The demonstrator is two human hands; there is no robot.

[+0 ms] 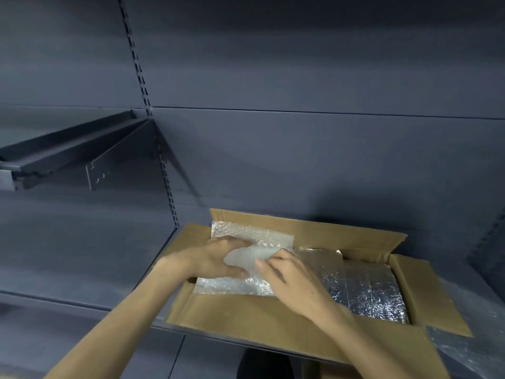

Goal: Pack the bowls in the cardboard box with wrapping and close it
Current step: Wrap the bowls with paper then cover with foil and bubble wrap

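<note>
While both hands are working at its left end, the box (pixel 273 315) is sitting open on a dark shelf (pixel 90 272), all flaps standing or folded outward. Silver foil lining (pixel 366 291) is covering its interior on the right side. Bubble wrap (pixel 246 236) is lying across the left part of the box, its far edge leaning against the back flap. A pale, rounded, translucent item (pixel 246 255), probably a bowl, though blur is making that uncertain, is resting on the wrap between the hands. Left hand (pixel 216 258) is curling round the item's left side, thumb under its near edge, fingers over the top. Right hand (pixel 289 274) is touching the item's right side, fingers bent; whether it is pinching the wrap or the item cannot be told. More wrap (pixel 470 324) is lying outside the box, at right.
</note>
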